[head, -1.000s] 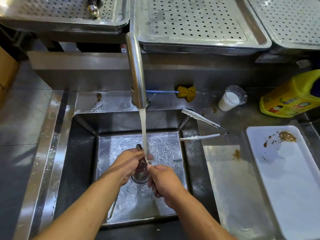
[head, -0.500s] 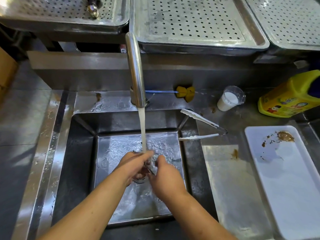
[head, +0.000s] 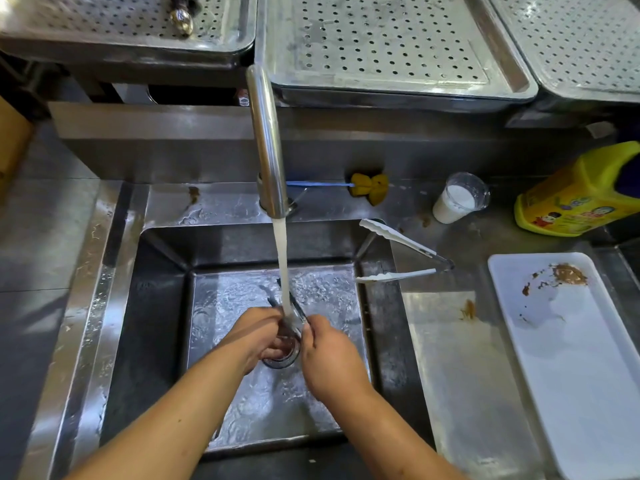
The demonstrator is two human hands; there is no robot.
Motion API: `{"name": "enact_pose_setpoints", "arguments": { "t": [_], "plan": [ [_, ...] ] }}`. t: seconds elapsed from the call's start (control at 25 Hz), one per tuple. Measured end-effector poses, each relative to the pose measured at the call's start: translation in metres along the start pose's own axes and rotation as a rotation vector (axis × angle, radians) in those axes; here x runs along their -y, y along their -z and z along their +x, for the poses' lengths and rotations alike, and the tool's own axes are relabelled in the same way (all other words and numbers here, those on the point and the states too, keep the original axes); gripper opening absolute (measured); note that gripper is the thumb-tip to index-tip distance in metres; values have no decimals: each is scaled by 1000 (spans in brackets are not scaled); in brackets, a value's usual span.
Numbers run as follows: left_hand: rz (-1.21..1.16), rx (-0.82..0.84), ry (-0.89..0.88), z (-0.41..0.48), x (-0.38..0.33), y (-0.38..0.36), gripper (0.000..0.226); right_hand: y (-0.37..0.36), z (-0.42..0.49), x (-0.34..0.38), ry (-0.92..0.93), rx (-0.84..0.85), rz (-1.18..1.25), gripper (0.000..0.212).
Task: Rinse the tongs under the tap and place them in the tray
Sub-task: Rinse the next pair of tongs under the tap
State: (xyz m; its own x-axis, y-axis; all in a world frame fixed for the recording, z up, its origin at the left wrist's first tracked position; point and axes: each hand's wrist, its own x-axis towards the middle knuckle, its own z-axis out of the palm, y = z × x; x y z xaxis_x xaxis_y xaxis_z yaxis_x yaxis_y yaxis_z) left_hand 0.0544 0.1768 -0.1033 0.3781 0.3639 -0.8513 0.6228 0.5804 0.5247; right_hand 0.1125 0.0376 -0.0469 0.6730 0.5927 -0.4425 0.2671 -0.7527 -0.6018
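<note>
Small dark metal tongs [head: 281, 299] are under the running stream from the steel tap [head: 266, 140], over the sink drain. My left hand [head: 256, 336] and my right hand [head: 329, 355] both grip the tongs, with the dark tips poking out above my fingers. A second pair of tongs [head: 401, 254] with white tips lies open on the sink's right rim. Three perforated steel trays sit on a rack at the back, the middle tray [head: 391, 46] behind the tap.
The steel sink [head: 162, 306] is wet. A white rectangular tray [head: 581, 358] with brown residue lies on the right counter. A yellow detergent jug [head: 581, 195], a plastic cup of white liquid [head: 457, 202] and a yellow-headed brush [head: 367, 185] stand behind the sink.
My hands have shifted the dark tongs slightly under the stream, and the tips now stick out above my fingers. Nothing else has moved.
</note>
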Motion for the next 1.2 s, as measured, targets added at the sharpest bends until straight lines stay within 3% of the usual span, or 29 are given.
{"name": "enact_pose_setpoints", "arguments": {
  "t": [0.16,0.28,0.36,0.52,0.64,0.72,0.8,0.88,0.96,1.04,1.08,1.16,1.2],
  "plan": [
    [-231,16,87,3,4,-1,49,-4,3,-3,-89,67,172,29],
    [-127,139,39,6,12,2,33,-12,4,-10,-103,108,206,33],
    [-92,112,32,5,16,-1,32,-15,5,-14,-108,126,213,35],
    [-160,140,33,-1,15,8,53,-8,15,-4,-138,154,115,37],
    [-20,24,-44,-2,11,18,49,17,47,31,-132,86,156,45],
    [141,-107,-104,-3,8,30,46,36,79,69,-148,11,373,36],
    [402,-243,-169,-3,7,46,51,60,109,111,-212,-27,706,14],
    [649,-327,-192,-1,12,62,61,79,131,146,-176,47,996,29],
    [743,-372,-183,5,19,73,69,87,141,163,-93,174,1142,24],
    [772,-404,-150,13,28,82,72,82,141,155,-28,226,1057,23],
    [777,-416,-134,17,33,86,72,79,140,143,2,137,855,25],
    [776,-424,-93,27,45,94,70,72,143,115,96,-70,213,9],
    [785,-425,-76,31,50,98,70,68,148,99,93,-50,-112,18]
  ]
}}
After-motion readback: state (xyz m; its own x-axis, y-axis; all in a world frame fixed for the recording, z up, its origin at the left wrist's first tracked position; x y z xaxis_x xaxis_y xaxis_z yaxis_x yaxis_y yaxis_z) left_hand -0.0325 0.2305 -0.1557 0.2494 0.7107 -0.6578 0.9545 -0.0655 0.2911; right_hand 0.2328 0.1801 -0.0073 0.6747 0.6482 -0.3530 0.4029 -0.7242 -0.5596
